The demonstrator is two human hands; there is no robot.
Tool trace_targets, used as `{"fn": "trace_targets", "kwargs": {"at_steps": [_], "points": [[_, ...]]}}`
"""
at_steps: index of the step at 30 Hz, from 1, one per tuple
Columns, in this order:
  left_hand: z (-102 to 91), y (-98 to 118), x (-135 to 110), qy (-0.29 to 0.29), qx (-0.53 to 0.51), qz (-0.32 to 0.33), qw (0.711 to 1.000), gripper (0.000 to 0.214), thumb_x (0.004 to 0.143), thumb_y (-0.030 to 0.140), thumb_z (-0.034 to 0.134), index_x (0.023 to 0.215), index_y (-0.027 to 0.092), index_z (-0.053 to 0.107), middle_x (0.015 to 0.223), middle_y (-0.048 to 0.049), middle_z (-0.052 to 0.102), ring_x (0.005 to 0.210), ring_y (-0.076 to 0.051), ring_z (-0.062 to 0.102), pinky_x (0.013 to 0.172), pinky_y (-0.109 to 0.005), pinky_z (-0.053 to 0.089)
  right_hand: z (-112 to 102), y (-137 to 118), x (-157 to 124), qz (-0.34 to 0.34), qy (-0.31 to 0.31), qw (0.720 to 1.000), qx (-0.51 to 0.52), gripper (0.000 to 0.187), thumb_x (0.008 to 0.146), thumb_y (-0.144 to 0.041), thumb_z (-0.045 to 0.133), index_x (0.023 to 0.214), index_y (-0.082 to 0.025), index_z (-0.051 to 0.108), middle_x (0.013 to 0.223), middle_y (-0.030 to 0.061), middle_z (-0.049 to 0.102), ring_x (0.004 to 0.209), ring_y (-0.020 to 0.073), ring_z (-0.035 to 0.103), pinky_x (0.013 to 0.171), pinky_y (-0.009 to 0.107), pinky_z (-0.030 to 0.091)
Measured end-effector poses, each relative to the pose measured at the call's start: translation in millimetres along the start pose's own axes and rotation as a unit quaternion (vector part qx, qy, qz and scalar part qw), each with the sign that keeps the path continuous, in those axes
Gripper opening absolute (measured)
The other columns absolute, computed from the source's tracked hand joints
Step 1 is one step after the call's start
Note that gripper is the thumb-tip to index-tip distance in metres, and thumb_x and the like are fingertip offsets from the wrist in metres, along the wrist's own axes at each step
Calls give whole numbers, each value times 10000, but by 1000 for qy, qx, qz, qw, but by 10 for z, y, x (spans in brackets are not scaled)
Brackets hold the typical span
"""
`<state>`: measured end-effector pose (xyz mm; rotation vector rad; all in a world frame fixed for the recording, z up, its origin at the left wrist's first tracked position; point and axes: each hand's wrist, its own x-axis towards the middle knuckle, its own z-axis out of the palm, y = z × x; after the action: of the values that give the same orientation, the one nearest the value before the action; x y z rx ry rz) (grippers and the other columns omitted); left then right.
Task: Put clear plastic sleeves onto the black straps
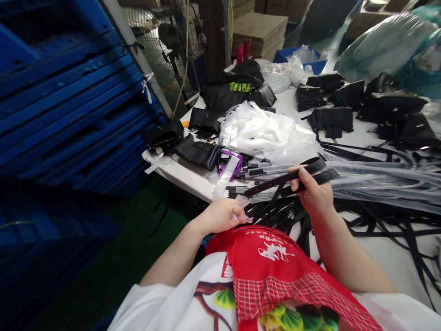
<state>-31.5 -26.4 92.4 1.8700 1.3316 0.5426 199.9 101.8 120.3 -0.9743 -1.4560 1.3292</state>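
My right hand (pixel 312 191) is closed around black straps (pixel 285 177) that stretch leftward above the white table (pixel 186 177). My left hand (pixel 220 215) is curled near the table's front edge, pinching the end of a clear plastic sleeve (pixel 243 202). More clear sleeves with straps inside (pixel 379 177) lie spread to the right of the hands. Loose black straps (pixel 365 220) are tangled on the table below them. A red apron (pixel 275 271) covers my lap.
Black bags (pixel 198 151) sit along the table's left edge, others (pixel 389 108) at the far right. A heap of white plastic bags (pixel 265 131) lies mid-table. Blue pallets (pixel 69 92) stand at the left. Cardboard boxes (pixel 260 30) and a fan (pixel 168 41) are behind.
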Motion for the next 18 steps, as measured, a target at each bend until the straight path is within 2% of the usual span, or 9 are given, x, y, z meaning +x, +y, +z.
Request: {"fn": "trace_targets", "kwargs": {"at_steps": [5,9,13,18], "points": [[-12,36,8,-17,-13,15,1000,140,817,169,635,807,196,773,844,-18,763,755,-144,676,696,-206,457,39,11,-22,-7,-42,999,-24,313,911,-456,571,966,-172,692,538,-13,524,477,119,451,446,245,341],[-24,18,4,-7,-43,18,999,133,827,218,655,843,201,786,867,-29,764,780,-152,683,728,-211,476,26,60,-48,16,-86,995,-43,338,916,-469,562,978,-167,700,543,-9,542,474,118,472,436,235,355],[0,9,40,-18,-119,5,993,160,829,257,664,874,177,795,900,-52,769,773,-155,696,690,-199,500,66,143,-92,50,-146,987,-50,382,911,-499,555,988,-157,706,551,-3,554,482,124,484,438,236,366],[130,-35,113,3,-211,-21,977,175,793,230,683,890,138,796,880,-74,774,761,-166,709,704,-214,533,178,240,-157,78,-180,980,-41,428,926,-532,515,1021,-154,690,555,-13,552,485,115,482,450,226,373]]}}
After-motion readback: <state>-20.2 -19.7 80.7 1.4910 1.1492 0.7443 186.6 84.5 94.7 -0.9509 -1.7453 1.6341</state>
